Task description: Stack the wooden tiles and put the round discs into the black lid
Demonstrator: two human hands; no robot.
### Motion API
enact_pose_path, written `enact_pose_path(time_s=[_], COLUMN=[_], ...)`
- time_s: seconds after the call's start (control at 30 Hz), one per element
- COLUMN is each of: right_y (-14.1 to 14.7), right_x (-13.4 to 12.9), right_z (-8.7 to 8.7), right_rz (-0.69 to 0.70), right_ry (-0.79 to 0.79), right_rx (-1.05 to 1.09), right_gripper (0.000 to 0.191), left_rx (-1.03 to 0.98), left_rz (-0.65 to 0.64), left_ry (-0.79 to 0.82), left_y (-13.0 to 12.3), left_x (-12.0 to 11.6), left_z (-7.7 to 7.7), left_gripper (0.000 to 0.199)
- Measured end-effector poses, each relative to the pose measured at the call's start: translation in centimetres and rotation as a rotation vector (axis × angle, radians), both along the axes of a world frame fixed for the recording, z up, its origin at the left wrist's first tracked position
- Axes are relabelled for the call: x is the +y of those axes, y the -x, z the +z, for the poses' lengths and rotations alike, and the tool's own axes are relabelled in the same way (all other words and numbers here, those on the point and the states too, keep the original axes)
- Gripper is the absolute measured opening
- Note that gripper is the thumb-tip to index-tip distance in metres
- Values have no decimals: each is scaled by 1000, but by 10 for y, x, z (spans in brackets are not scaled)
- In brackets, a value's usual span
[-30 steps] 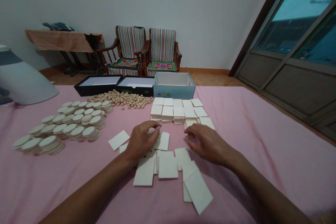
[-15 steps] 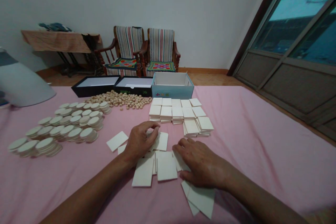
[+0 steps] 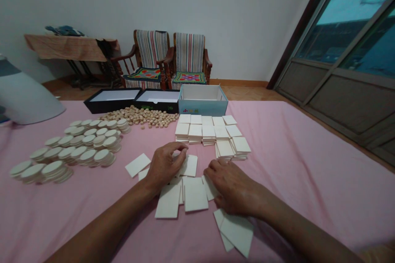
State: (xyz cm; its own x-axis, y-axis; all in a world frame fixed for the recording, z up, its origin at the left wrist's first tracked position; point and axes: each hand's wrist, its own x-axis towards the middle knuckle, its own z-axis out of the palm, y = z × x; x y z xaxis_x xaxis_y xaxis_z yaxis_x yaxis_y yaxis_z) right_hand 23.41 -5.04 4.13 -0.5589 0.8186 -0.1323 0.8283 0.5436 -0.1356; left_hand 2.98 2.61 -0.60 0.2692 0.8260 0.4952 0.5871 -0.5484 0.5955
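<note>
My left hand [image 3: 166, 163] rests over white square cards, its fingers curled toward the thumb. A white square card [image 3: 189, 166] shows beside its thumb; whatever sits inside the curl is mostly hidden. To the right, my right hand [image 3: 233, 187] is closed down on another white square card [image 3: 209, 189], with the thumb tucked beneath. Below the hands lie a loose card [image 3: 167, 202], a small pile [image 3: 196, 195], and a few overlapping cards [image 3: 237, 230]. Left of my left hand is a tilted card [image 3: 138, 165].
Stacks of square cards [image 3: 208, 131] stand in rows ahead. Stacks of round white discs [image 3: 88, 155] fill the left side, near a heap of small wooden pieces [image 3: 145, 116]. Behind are a light blue box [image 3: 203, 107] and black trays [image 3: 112, 108] on the pink cloth [image 3: 293, 164].
My right hand has shifted slightly, drawing its thumb in under the palm and uncovering more of the card by its fingers. My left hand has stayed in place.
</note>
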Motion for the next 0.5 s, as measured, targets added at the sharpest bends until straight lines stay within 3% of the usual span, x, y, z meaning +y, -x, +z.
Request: enact_pose_path(time_s=[0.2, 0.5], right_y=[-4, -38], right_x=[4, 43], right_z=[1, 4], right_rz=[-50, -243], right_ry=[-21, -234], right_rx=[8, 54], right_gripper=[31, 37], left_rx=[2, 16], left_rz=[3, -2], left_ry=[-3, -24], left_y=[0, 1], left_x=[0, 1], left_z=[0, -1], left_gripper=[16, 15])
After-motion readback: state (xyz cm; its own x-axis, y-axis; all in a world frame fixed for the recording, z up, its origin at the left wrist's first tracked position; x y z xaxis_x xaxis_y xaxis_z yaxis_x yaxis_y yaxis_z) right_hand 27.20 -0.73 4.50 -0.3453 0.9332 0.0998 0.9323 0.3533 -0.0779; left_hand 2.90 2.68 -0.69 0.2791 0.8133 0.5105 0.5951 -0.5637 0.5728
